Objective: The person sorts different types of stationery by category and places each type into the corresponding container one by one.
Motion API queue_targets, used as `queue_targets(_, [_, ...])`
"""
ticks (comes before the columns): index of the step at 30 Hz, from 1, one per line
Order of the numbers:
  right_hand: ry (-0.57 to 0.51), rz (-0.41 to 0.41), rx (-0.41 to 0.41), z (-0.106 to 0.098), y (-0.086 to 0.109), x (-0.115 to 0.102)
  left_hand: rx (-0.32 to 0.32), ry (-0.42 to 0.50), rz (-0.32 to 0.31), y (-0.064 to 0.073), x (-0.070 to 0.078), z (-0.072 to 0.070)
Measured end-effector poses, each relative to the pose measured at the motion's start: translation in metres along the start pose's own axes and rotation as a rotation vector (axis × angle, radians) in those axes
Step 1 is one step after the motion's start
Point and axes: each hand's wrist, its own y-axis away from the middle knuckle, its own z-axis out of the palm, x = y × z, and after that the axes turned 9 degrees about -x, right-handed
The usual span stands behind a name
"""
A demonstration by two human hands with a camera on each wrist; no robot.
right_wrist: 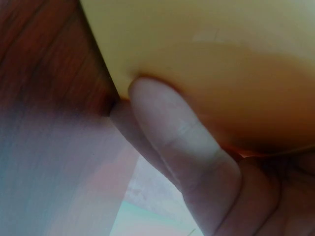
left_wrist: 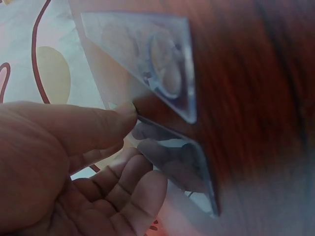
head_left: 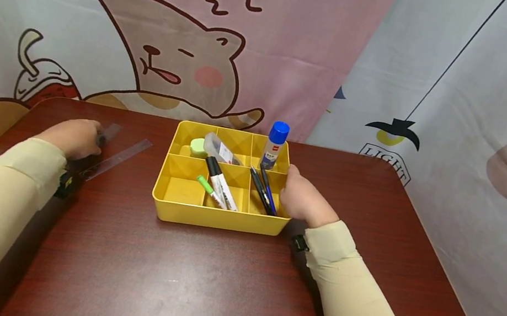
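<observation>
A clear plastic set square (left_wrist: 172, 152) is pinched between the thumb and fingers of my left hand (head_left: 74, 138), at the table's left side. Another clear triangle with a round cutout (left_wrist: 165, 64) is right beside it in the left wrist view. From the head view, a clear strip-like piece (head_left: 121, 158) lies to the right of that hand. My right hand (head_left: 304, 197) grips the right side of a yellow divided tray (head_left: 218, 219). One finger (right_wrist: 172, 123) presses flat on its outer wall in the right wrist view; the other fingers are partly hidden.
In the tray stand a blue-capped glue stick (head_left: 274, 145), dark pens (head_left: 260, 190), a black-capped marker (head_left: 221, 183), a green-capped marker (head_left: 210, 190), a pale green round item (head_left: 197, 147) and a clear case (head_left: 220, 148). A printed cloth (head_left: 302, 49) hangs behind the brown table (head_left: 187, 281).
</observation>
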Motion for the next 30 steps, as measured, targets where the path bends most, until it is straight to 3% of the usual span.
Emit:
queue_targets(14, [-0.027, 0.017, -0.007, -0.001, 0.0, 0.0, -0.038, 0.144, 0.03, -0.004, -0.014, -0.002])
queue_targets(30, [-0.002, -0.009, 0.011, 0.001, -0.001, 0.001, -0.062, 0.197, 0.014, -0.003, -0.012, -0.003])
